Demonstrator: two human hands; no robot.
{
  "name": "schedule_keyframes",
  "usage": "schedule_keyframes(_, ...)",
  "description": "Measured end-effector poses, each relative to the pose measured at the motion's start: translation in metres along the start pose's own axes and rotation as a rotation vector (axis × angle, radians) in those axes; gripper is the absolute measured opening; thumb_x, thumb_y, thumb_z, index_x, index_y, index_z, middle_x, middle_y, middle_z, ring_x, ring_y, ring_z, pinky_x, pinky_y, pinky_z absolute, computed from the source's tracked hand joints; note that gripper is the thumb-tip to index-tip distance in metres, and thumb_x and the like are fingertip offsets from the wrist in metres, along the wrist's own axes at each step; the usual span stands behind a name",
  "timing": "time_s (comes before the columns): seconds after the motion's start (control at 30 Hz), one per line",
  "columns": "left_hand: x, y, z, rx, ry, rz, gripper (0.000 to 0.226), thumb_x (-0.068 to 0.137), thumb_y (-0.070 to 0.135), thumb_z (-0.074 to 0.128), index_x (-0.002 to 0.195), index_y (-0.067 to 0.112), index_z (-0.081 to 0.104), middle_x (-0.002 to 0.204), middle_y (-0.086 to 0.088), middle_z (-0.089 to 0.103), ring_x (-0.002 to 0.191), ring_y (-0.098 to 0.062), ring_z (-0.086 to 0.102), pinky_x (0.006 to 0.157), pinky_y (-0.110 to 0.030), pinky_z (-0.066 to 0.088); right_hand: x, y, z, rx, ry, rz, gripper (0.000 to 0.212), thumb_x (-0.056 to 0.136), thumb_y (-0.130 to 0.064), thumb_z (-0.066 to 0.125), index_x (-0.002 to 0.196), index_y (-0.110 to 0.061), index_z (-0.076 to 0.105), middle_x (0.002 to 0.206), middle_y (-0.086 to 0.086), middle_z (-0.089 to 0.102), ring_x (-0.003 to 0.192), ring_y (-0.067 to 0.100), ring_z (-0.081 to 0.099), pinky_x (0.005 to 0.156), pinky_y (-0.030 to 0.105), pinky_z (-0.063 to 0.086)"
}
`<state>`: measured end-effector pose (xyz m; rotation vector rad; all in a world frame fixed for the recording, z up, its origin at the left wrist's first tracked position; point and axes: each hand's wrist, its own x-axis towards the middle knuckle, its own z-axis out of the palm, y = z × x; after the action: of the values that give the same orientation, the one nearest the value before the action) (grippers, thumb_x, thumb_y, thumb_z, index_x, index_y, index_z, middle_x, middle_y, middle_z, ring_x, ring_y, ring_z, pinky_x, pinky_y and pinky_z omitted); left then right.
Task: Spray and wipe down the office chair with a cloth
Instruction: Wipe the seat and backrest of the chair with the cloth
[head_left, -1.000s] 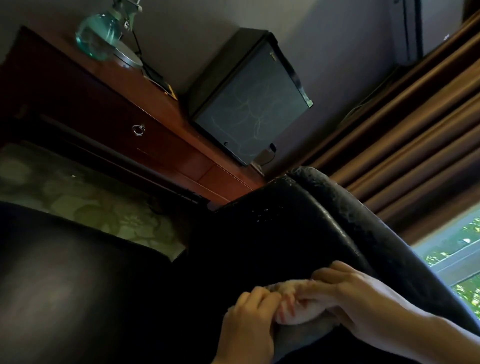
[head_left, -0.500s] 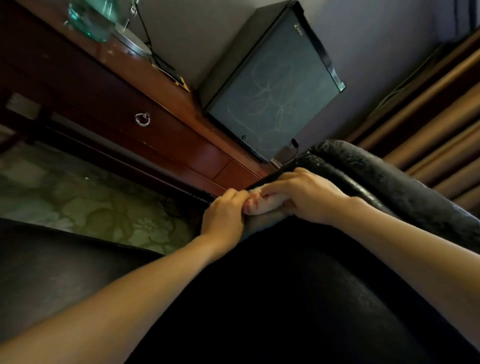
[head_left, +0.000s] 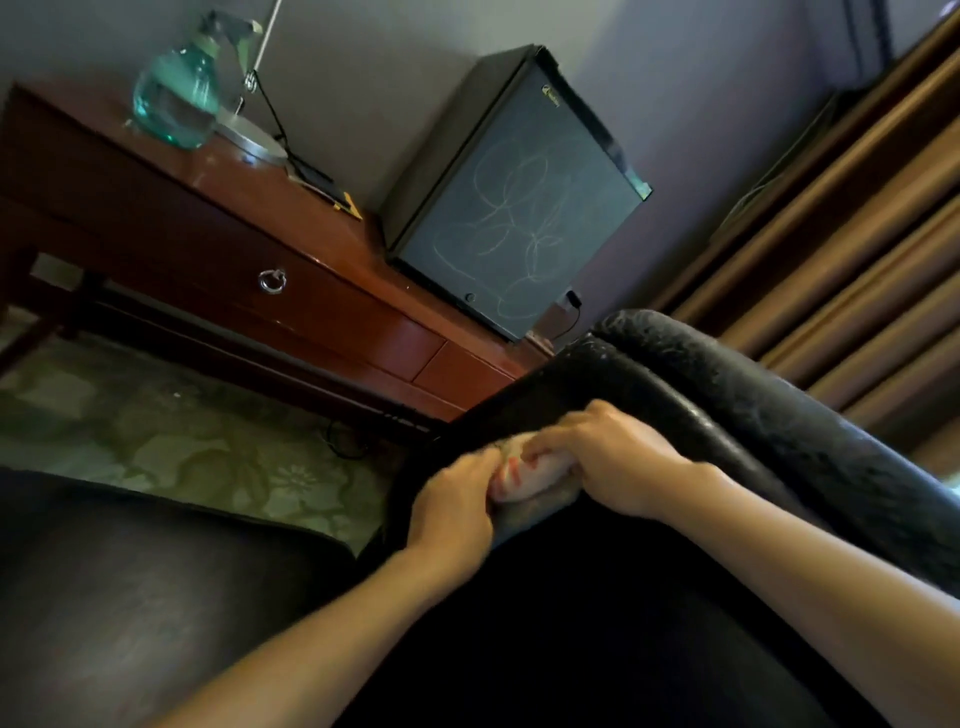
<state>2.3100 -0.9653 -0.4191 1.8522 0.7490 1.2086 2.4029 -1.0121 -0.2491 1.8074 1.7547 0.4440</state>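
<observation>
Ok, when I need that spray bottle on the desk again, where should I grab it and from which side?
Probably take the spray bottle by its narrow neck, just under the trigger head, since the body below bulges wide and round. Come from the desk's front edge, the side nearest the chair: the lamp base and its stem sit close on the far side. It stands upright, so lift straight up.

This is looking like a hotel room or a furnished bedroom with a work corner. A polished wooden counter (head_left: 218, 228) with a ring-pull drawer (head_left: 272, 281) is standing against a plain wall, carrying a lamp base (head_left: 251, 139) and a small black minibar fridge (head_left: 514, 208). Heavy brown curtains (head_left: 852, 249) are hanging at the right, and a pale floral carpet (head_left: 171, 441) is covering the floor.
</observation>
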Motion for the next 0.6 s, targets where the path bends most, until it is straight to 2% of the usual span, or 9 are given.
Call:
schedule_keyframes(0.1,-0.048,0.033,-0.004,-0.102,-0.083,0.052,0.039,0.082,0.005,0.049,0.117,0.020,0.059,0.118,-0.001,0.061,0.106,-0.025,0.058,0.084,-0.033,0.043,-0.067,-0.019,-0.020,-0.018,-0.053,-0.002,0.036,0.089,-0.036,0.051,0.125,-0.045,0.053,0.111,-0.010,0.059,0.100,0.019,0.050,0.089,0.029,0.043)
schedule_keyframes(0.2,-0.092,0.069,-0.014,-0.166,-0.145,0.103,0.029,0.085,0.007,0.050,0.106,0.023,0.061,0.108,0.005,0.062,0.099,-0.019,0.059,0.075,-0.020,0.037,-0.131,-0.035,-0.044,-0.010,-0.067,-0.007,0.038,0.091,-0.035,0.048,0.128,-0.044,0.050,0.112,-0.012,0.057,0.103,0.018,0.050,0.090,0.024,0.038)
schedule_keyframes(0.27,-0.118,0.093,-0.017,-0.158,-0.148,0.146,0.028,0.086,0.006,0.053,0.105,0.024,0.062,0.104,0.006,0.064,0.098,-0.016,0.059,0.075,-0.016,0.038,-0.172,-0.039,-0.056,0.011,-0.069,0.020,0.040,0.091,-0.032,0.048,0.129,-0.046,0.047,0.112,-0.013,0.055,0.105,0.016,0.048,0.089,0.023,0.039)
schedule_keyframes(0.33,-0.139,0.117,-0.018,-0.152,-0.138,0.198,0.027,0.085,0.015,0.051,0.106,0.027,0.062,0.106,0.008,0.063,0.100,-0.015,0.058,0.081,-0.022,0.043,-0.210,-0.039,-0.067,0.022,-0.064,0.052,0.045,0.089,-0.032,0.049,0.129,-0.049,0.043,0.113,-0.016,0.053,0.106,0.013,0.045,0.091,0.025,0.041)
schedule_keyframes(0.43,-0.161,0.149,-0.020,-0.201,-0.123,0.263,0.018,0.088,0.027,0.050,0.101,0.031,0.061,0.101,0.012,0.063,0.095,-0.010,0.059,0.082,-0.029,0.049,-0.256,-0.036,-0.078,0.034,-0.063,0.114,0.053,0.085,-0.031,0.050,0.130,-0.054,0.036,0.114,-0.021,0.052,0.107,0.009,0.042,0.092,0.025,0.042)
schedule_keyframes(0.53,-0.175,0.169,-0.017,-0.125,-0.077,0.338,0.017,0.087,0.031,0.052,0.103,0.033,0.059,0.102,0.014,0.064,0.091,-0.007,0.061,0.079,-0.027,0.051,-0.289,-0.030,-0.077,0.037,-0.033,0.160,0.059,0.080,-0.032,0.053,0.127,-0.060,0.030,0.112,-0.025,0.053,0.101,0.007,0.044,0.086,0.025,0.046)
schedule_keyframes(0.6,-0.180,0.177,-0.015,-0.068,-0.050,0.365,0.021,0.081,0.035,0.053,0.101,0.035,0.057,0.097,0.017,0.064,0.082,-0.006,0.063,0.069,-0.022,0.053,-0.302,-0.024,-0.068,0.022,0.005,0.196,0.065,0.073,-0.032,0.062,0.123,-0.062,0.033,0.103,-0.027,0.056,0.091,0.006,0.047,0.079,0.025,0.050)
